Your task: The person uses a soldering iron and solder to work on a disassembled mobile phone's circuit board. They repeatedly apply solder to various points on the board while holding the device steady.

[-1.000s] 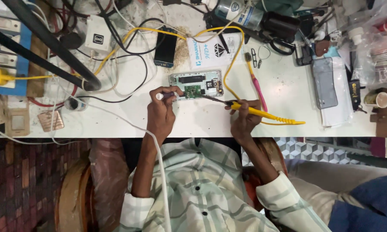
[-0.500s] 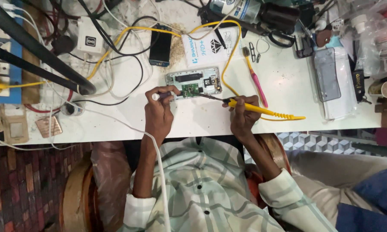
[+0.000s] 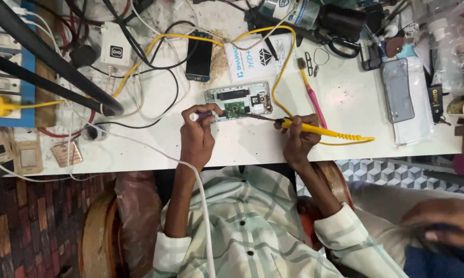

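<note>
An opened phone [image 3: 239, 100] with a bare green circuit board lies on the white table [image 3: 242, 149]. My right hand [image 3: 297, 140] grips a yellow soldering iron [image 3: 327, 132], and its dark tip touches the board. My left hand [image 3: 197, 139] rests at the phone's left end and pinches a thin white-tipped tool [image 3: 195, 117]. A white cable [image 3: 203, 206] runs from that hand down along my forearm.
A black phone [image 3: 198, 56], a white card box [image 3: 258, 59] and a pink toothbrush [image 3: 314, 103] lie beyond the board. A grey phone [image 3: 397, 90] and a paper cup [image 3: 463, 107] sit right. Black lamp arms [image 3: 46, 56] and tangled cables fill the left. Another person's blurred hand [image 3: 443, 221] is at lower right.
My hands stay on the phone, almost still. The view has shifted slightly, and another person's hand has come into sight at the lower right.
</note>
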